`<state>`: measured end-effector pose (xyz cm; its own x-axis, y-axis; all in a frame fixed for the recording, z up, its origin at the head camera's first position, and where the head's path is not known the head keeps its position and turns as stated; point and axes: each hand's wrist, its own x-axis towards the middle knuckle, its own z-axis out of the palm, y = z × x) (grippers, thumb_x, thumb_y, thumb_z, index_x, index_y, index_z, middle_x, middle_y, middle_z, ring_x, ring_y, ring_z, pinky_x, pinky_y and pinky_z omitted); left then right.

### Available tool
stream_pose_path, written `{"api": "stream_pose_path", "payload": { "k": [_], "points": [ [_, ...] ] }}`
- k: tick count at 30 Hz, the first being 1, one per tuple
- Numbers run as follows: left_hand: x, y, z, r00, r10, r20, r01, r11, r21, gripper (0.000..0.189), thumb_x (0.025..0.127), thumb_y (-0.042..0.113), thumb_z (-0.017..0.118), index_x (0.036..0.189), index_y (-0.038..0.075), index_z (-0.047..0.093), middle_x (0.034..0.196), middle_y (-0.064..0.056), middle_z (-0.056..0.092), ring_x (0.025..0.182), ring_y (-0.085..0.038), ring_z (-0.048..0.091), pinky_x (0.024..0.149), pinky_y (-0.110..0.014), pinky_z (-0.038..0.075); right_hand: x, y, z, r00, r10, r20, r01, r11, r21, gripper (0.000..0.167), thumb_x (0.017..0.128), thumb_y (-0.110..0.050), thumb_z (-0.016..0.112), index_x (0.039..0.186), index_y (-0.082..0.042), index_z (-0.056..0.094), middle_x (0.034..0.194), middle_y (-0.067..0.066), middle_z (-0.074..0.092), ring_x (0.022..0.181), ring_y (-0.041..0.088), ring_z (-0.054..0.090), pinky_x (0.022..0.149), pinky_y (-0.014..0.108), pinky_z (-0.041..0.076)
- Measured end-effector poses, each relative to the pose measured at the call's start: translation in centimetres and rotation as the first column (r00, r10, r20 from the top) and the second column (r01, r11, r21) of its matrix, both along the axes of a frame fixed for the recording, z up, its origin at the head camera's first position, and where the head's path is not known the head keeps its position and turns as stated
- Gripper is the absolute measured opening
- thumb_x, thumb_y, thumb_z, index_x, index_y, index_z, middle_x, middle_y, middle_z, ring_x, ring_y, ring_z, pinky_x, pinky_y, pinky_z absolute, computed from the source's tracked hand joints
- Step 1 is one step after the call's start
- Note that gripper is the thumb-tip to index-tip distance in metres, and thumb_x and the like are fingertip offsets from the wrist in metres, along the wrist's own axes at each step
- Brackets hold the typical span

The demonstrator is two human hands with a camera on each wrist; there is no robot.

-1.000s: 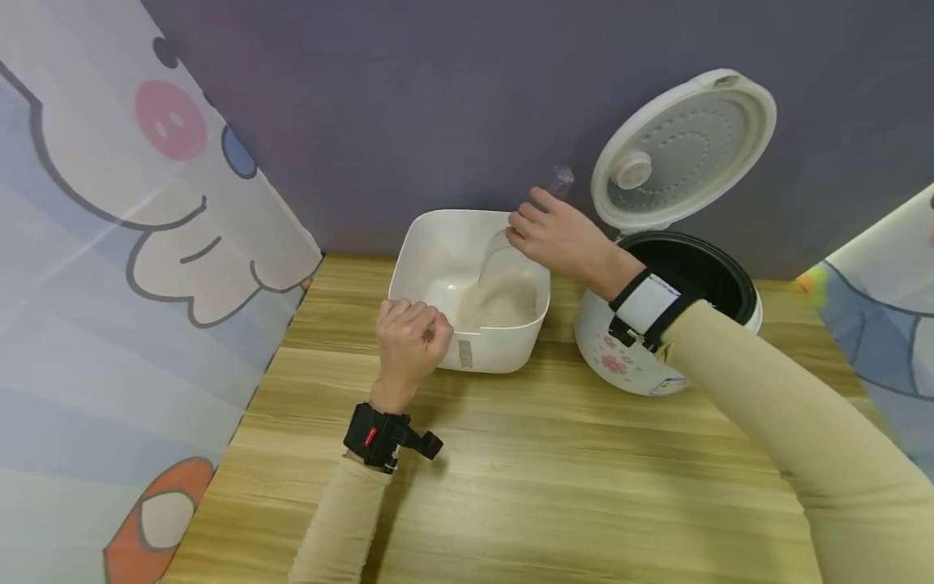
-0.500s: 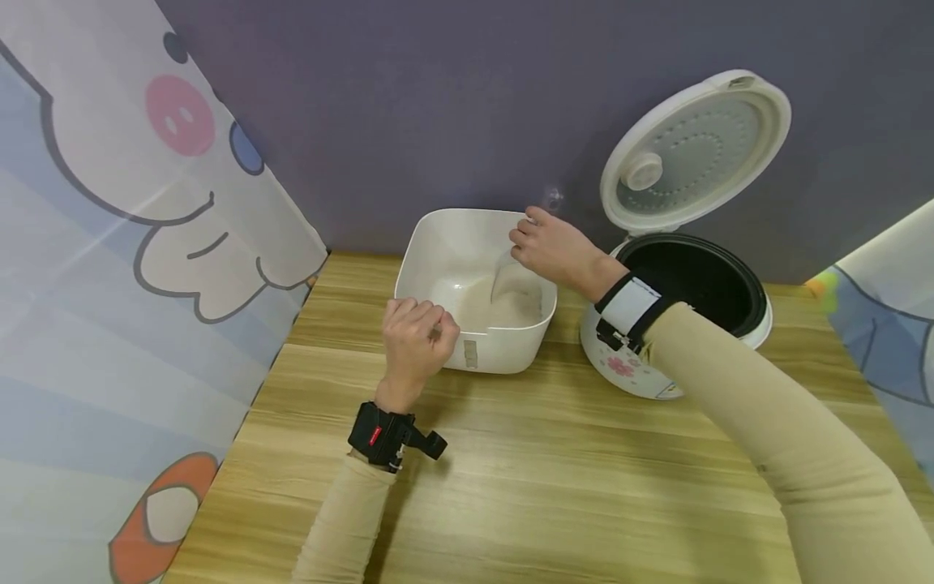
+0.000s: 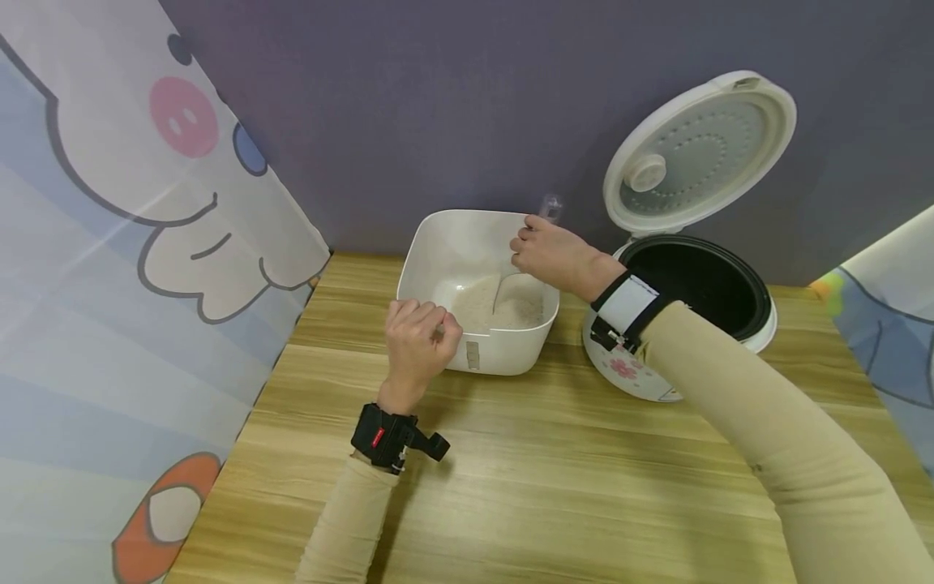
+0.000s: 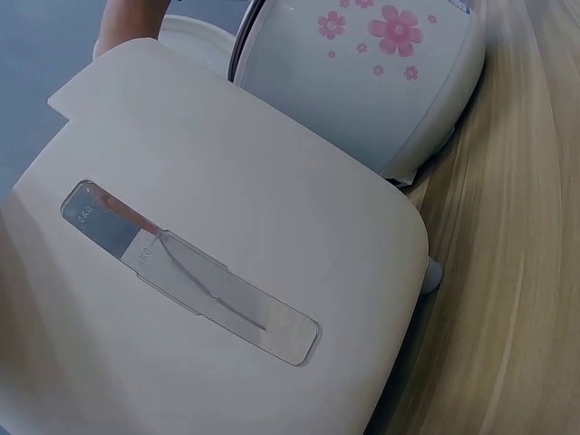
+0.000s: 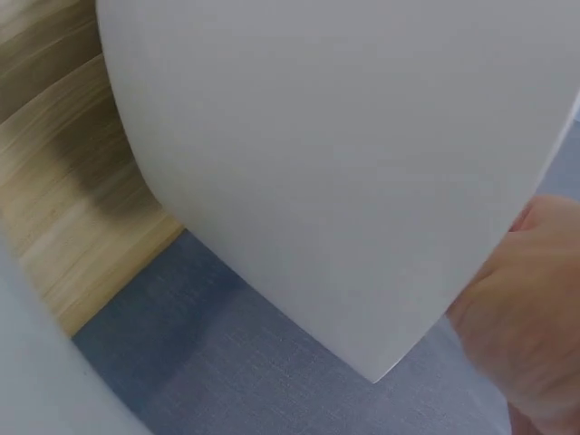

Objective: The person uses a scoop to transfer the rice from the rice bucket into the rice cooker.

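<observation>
Head view: left hand (image 3: 423, 344) grips the white tub (image 3: 503, 354), right hand (image 3: 556, 255) pinches the clear scoop (image 3: 516, 285), likely light and stiff, best held by the handle (image 3: 552, 209) under that hand.

Tabletop (image 3: 569, 487), striped wood grain — dark grey backdrop (image 3: 438, 105) along its far edge; cartoon-printed sheet (image 3: 95, 292) along its left edge; second printed sheet (image 3: 893, 332) — along its right edge.
</observation>
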<state>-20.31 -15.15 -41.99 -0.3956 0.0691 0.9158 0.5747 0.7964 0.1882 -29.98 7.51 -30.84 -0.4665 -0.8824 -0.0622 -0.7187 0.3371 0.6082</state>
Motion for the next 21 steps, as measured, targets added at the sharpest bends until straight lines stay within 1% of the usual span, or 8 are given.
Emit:
{"api": "stream_pose_path", "payload": {
  "k": [5, 9, 12, 14, 18, 19, 21],
  "points": [
    [0.04, 0.06, -0.06, 1.0, 0.0, 0.005, 0.0, 1.0, 0.0, 0.035, 0.084, 0.014, 0.051, 0.051, 0.01, 0.042, 0.045, 0.0, 0.038, 0.048, -0.02, 0.031, 0.064, -0.041, 0.038, 0.21, 0.09, 0.27, 0.997, -0.031, 0.074, 0.032, 0.999, -0.005, 0.015, 0.089, 0.001, 0.073, 0.098, -0.01, 0.077, 0.098, 0.009, 0.073, 0.094, 0.029, 0.066, 0.091, 0.042, 0.039],
    [-0.04, -0.05, -0.23, 1.0, 0.005, 0.006, -0.005, 1.0, 0.011, 0.035, 0.084, 0.014, 0.051, 0.05, 0.01, 0.042, 0.045, -0.001, 0.038, 0.048, -0.021, 0.032, 0.063, -0.041, 0.037, 0.4, -0.12, 0.37, 0.988, -0.043, 0.15, 0.048, 0.998, -0.036, 0.015, 0.088, 0.001, 0.073, 0.095, -0.012, 0.077, 0.096, 0.007, 0.074, 0.09, 0.027, 0.067, 0.088, 0.041, 0.039],
    [-0.11, -0.07, -0.3, 1.0, 0.009, -0.008, -0.009, 1.0, 0.02, 0.035, 0.084, 0.013, 0.051, 0.05, 0.01, 0.041, 0.045, -0.001, 0.037, 0.047, -0.02, 0.031, 0.063, -0.041, 0.037, 0.55, -0.4, 0.42, 0.978, -0.039, 0.204, 0.05, 0.998, -0.048, 0.015, 0.086, -0.001, 0.077, 0.095, -0.013, 0.078, 0.095, 0.006, 0.075, 0.088, 0.025, 0.068, 0.086, 0.041, 0.039],
    [-0.13, -0.04, -0.28, 1.0, 0.008, -0.017, -0.007, 1.0, 0.025, 0.035, 0.084, 0.012, 0.051, 0.05, 0.01, 0.04, 0.045, -0.001, 0.036, 0.047, -0.02, 0.031, 0.062, -0.041, 0.036, 0.64, -0.52, 0.44, 0.966, -0.047, 0.252, 0.061, 0.997, -0.047, 0.017, 0.083, -0.005, 0.08, 0.097, -0.014, 0.079, 0.096, 0.005, 0.075, 0.088, 0.023, 0.069, 0.086, 0.041, 0.038],
    [-0.13, 0.1, -0.25, 1.0, 0.001, -0.014, -0.001, 1.0, 0.023, 0.036, 0.084, 0.012, 0.051, 0.05, 0.011, 0.04, 0.045, 0.0, 0.036, 0.047, -0.02, 0.031, 0.063, -0.041, 0.036, 0.76, -0.54, 0.42, 0.93, -0.081, 0.359, 0.102, 0.994, -0.038, 0.021, 0.08, -0.011, 0.085, 0.1, -0.015, 0.079, 0.1, 0.003, 0.076, 0.088, 0.021, 0.068, 0.089, 0.042, 0.037],
    [-0.13, 0.14, -0.24, 1.0, 0.002, -0.009, -0.001, 1.0, 0.023, 0.036, 0.084, 0.013, 0.051, 0.051, 0.01, 0.039, 0.045, -0.001, 0.036, 0.048, -0.021, 0.032, 0.063, -0.041, 0.036, 0.77, -0.52, 0.38, 0.921, -0.086, 0.38, 0.109, 0.993, -0.04, 0.021, 0.08, -0.011, 0.085, 0.1, -0.015, 0.079, 0.101, 0.003, 0.076, 0.089, 0.021, 0.068, 0.089, 0.042, 0.037],
    [-0.12, 0.19, -0.26, 1.0, 0.004, -0.002, -0.004, 1.0, 0.023, 0.036, 0.085, 0.013, 0.051, 0.051, 0.01, 0.04, 0.046, -0.001, 0.037, 0.048, -0.021, 0.032, 0.063, -0.041, 0.037, 0.73, -0.44, 0.29, 0.911, -0.08, 0.405, 0.107, 0.993, -0.045, 0.022, 0.08, -0.012, 0.085, 0.101, -0.014, 0.079, 0.101, 0.003, 0.076, 0.089, 0.021, 0.068, 0.088, 0.043, 0.037]
  ]
}}
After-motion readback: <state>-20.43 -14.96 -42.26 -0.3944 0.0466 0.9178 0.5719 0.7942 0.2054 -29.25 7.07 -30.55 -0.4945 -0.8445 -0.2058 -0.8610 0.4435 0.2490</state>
